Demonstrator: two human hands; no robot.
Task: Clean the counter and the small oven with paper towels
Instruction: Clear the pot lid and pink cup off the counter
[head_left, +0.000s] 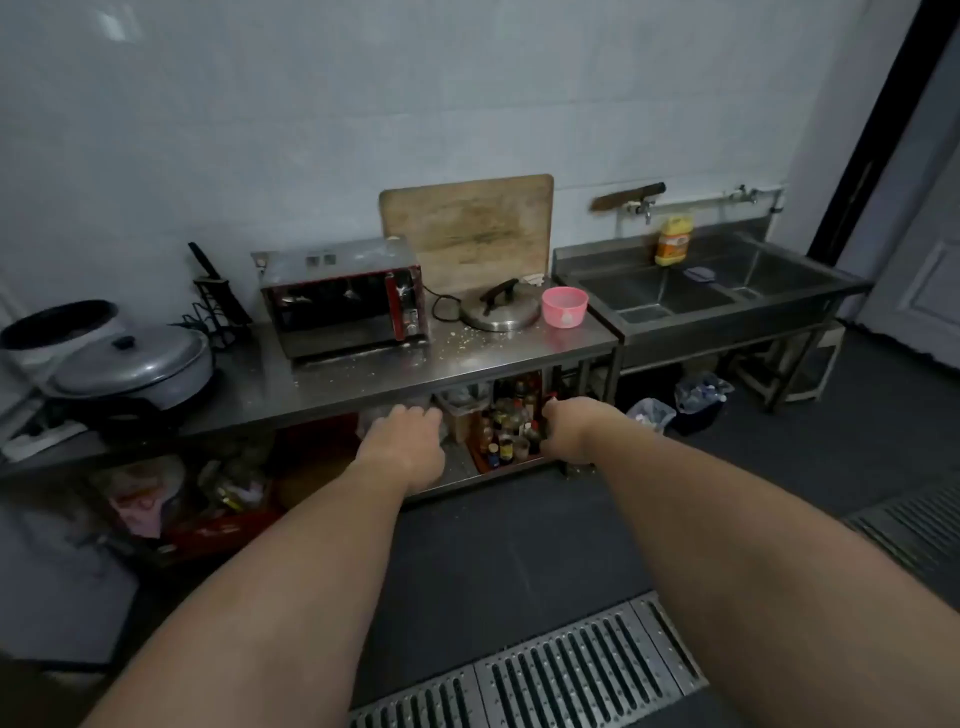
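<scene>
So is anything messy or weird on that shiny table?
Yes. Pale crumbs are scattered over the steel counter, between the small red-trimmed oven and the round metal lid. The lid lies on the counter with no pot under it.

Counter (363, 379) steel grey, speckled with pale crumbs. Small oven (345, 299) silver top, red trim round a dark door. Cutting board (467, 228) tan wood with dark stains. Pot lid (500, 312) silver, black handle. Bowl (564, 306) pink. Soap bottle (673, 241) yellow with orange label. Sink (727, 291) dull grey steel. Wall (363, 104) white tile. Floor (493, 545) dark grey; drain grate (545, 670) light grey with black slots. Pan lid (130, 358) grey, black knob.
</scene>
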